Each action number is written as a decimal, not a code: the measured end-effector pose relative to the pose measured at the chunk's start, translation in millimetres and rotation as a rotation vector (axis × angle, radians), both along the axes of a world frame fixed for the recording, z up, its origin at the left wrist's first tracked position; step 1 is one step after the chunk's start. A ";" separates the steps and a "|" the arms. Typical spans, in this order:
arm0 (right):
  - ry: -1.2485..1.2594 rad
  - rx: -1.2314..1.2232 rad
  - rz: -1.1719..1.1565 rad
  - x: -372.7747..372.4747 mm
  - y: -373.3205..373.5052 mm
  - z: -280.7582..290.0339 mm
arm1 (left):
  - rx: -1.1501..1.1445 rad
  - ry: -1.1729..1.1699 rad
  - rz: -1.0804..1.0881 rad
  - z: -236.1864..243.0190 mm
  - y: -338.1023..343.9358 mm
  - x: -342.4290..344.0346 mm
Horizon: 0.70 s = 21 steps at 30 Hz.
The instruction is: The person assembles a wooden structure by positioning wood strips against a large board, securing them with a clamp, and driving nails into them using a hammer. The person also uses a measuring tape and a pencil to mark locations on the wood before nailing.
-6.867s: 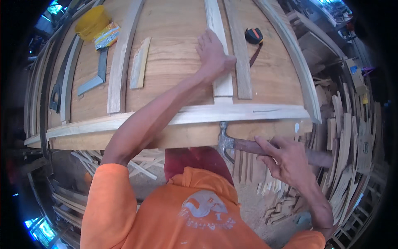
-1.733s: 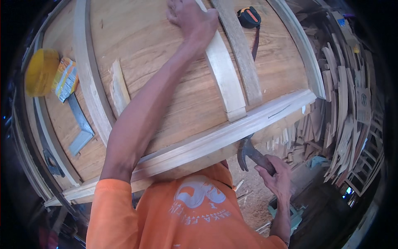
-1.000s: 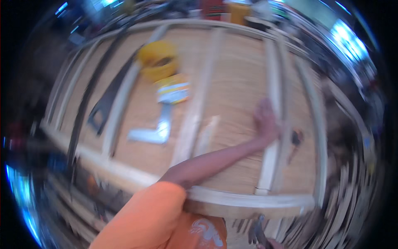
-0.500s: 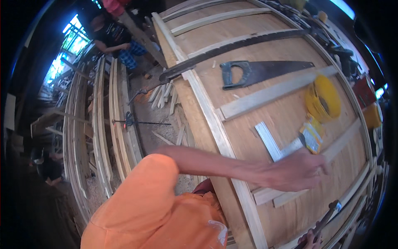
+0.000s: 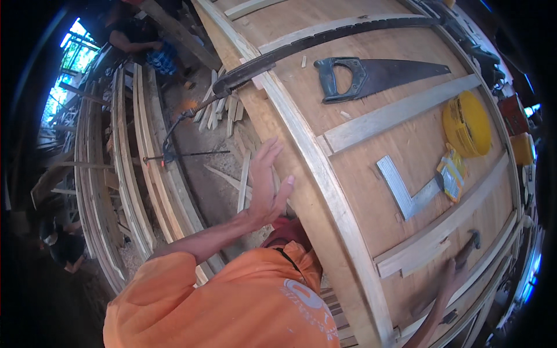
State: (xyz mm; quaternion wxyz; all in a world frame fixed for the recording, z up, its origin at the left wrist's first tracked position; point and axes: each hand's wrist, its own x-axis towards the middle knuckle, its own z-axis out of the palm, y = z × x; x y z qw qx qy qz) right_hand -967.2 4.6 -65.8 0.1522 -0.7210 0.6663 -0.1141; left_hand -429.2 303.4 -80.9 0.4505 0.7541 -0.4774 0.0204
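One hand (image 5: 451, 276) (the right) holds one hammer (image 5: 467, 251).

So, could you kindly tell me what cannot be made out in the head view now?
All in the head view:
- Square: one end is hidden by the packet.
- Right hand: the finger placement on the hammer is dark and blurred.
- Left hand: the angle leaves contact with the board unclear.
- Person at lower left: too small and shadowed to show the hands' work.
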 end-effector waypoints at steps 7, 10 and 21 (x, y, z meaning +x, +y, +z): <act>-0.006 -0.150 -0.063 48.7 44.5 25.7 | -0.065 -0.042 -0.117 -49.4 -17.3 18.1; -0.464 -0.266 -0.060 166.0 126.3 77.8 | -0.148 -0.014 -0.148 -50.7 -13.1 23.1; -0.236 -0.404 0.235 376.1 229.9 26.4 | -0.049 0.168 -0.260 -11.5 12.4 17.7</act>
